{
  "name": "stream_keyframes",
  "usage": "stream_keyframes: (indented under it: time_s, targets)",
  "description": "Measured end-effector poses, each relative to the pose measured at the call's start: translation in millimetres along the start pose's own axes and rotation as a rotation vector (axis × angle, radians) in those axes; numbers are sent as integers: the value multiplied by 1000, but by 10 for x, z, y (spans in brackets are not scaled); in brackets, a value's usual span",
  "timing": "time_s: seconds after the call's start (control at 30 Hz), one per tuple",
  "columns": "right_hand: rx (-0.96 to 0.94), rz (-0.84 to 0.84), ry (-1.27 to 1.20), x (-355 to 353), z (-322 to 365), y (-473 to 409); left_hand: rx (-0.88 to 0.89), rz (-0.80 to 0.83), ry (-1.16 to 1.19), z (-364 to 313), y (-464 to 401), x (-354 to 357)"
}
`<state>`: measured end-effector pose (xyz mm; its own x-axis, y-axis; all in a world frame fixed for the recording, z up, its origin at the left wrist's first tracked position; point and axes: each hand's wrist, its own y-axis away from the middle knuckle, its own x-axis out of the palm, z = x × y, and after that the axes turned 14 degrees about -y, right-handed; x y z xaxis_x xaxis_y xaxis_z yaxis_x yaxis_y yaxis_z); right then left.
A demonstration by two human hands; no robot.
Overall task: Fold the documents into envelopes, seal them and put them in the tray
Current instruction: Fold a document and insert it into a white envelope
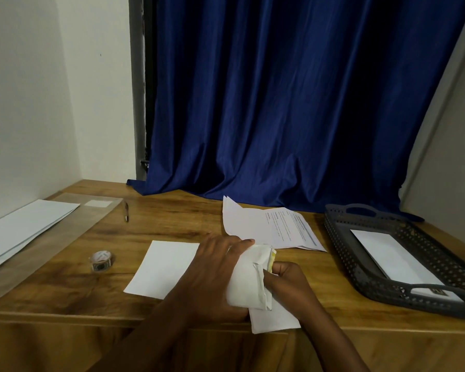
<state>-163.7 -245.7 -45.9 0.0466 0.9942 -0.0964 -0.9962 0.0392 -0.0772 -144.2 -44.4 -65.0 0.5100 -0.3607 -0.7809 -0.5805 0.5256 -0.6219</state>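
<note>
both forearms reach in from the near edge of the wooden worktop and meet just right of centre. the left hand lies palm down, its grip curled over the top of a white envelope, thumb stretched along the far edge. the right hand is clenched at the envelope's open right end, fingers pinching the crumpled flap and the folded document poking out there. a flat white sheet lies just left of the hands. the printed documents sit behind them. the dark tray, at the right, holds one white envelope. a tape roll stands to the left.
</note>
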Motion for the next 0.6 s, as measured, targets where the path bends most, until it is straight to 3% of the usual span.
stream_keyframes:
  time_s: [0.3,0.47,0.6]
  targets:
    - [-12,76,-101,7,115,109,-79,32,32,-2,12,25]
    - [-42,11,-173,-174,-9,123,-123,45,51,-5,8,-1]
    - [-110,-16,48,-465,9,162,-168,90,48,-7,3,-12]
